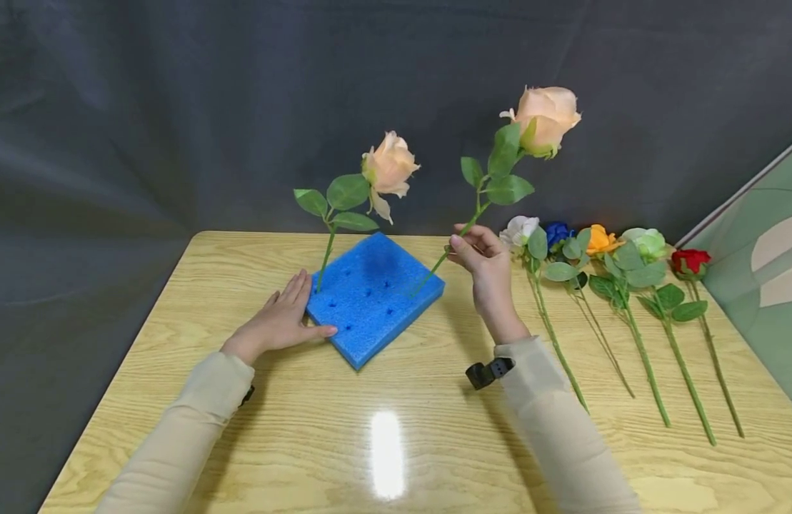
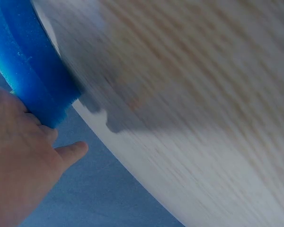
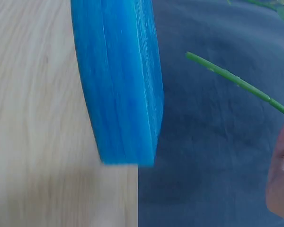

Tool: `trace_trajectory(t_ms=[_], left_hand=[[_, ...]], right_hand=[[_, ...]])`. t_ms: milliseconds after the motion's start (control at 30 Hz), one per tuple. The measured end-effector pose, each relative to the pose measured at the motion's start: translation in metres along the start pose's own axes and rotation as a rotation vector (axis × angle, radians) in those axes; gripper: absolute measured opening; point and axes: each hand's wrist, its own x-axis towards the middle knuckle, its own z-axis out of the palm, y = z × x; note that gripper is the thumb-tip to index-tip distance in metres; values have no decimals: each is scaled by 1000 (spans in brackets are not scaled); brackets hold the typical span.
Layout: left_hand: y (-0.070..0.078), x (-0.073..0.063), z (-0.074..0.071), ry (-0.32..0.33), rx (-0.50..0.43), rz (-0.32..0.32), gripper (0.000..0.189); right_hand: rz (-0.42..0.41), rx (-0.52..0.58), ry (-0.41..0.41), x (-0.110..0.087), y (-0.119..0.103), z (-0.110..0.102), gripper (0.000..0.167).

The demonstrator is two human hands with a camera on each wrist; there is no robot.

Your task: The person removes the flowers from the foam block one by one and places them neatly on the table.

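A blue foam block (image 1: 363, 314) with several small holes lies on the table. One peach rose (image 1: 391, 170) stands in it near its left corner, leaning slightly right. My left hand (image 1: 276, 321) rests against the block's left side, fingers straight and thumb spread along the front edge. With thumb and fingers, my right hand (image 1: 487, 271) pinches the stem of a second peach rose (image 1: 548, 118), tilted with its bloom up to the right. In the right wrist view, the green stem's (image 3: 236, 80) lower end is free, apart from the foam.
On the table's right side lie a white rose (image 1: 519, 232), a blue rose (image 1: 558, 233), an orange rose (image 1: 600, 239), a pale green rose (image 1: 646, 243) and a red rose (image 1: 690, 263), stems towards the front. A dark curtain (image 1: 241, 121) hangs behind the wooden table (image 1: 293, 428).
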Motion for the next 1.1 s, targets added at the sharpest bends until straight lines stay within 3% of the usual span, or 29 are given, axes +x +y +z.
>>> trace_trajectory(t_ms=[267,467,733,900,1100], left_hand=[[2,0,-2,-4,4,-3,114],[3,-1,-2,-6,2,-2,113],[4,-1,-2,-11,1,-5,112],[3,-1,-2,-13,-1,-8,112],[3,-1,-1,-14,-3,-9,113]], right_hand=[[53,-133,-44,5,-16,-39,26],[102,-238,-106,5,-24,-66,18],[234,-438,-139,5,-22,-86,16],[291,-536,-185,3,-19,-95,40],[330,-596,-219,2,-16,-103,43]])
